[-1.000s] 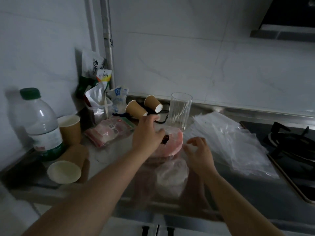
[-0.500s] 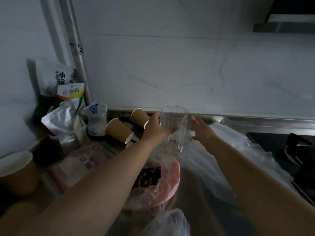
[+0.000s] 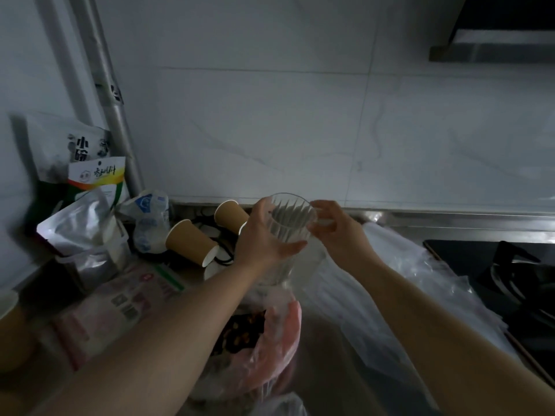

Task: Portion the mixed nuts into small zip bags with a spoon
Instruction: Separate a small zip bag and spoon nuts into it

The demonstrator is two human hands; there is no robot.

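A clear ribbed glass (image 3: 289, 223) is lifted off the counter, tilted a little toward me. My left hand (image 3: 261, 238) grips it from the left, thumb across its front. My right hand (image 3: 339, 232) holds its rim on the right with the fingertips. Below the glass lies a pink plastic bag (image 3: 279, 340), open, with dark mixed nuts (image 3: 240, 331) showing inside. A loose pile of clear zip bags (image 3: 405, 280) spreads over the counter to the right. No spoon is in view.
Two brown paper cups (image 3: 189, 241) (image 3: 229, 216) lie on their sides behind the glass. Foil and printed packets (image 3: 87, 229) crowd the left corner, with a pink flat package (image 3: 120, 301) in front. A gas stove (image 3: 510, 271) sits at the right.
Both hands left the pink bag and reached back to the glass. My left hand closed round it, my right hand came onto its rim, and the glass rose off the counter.
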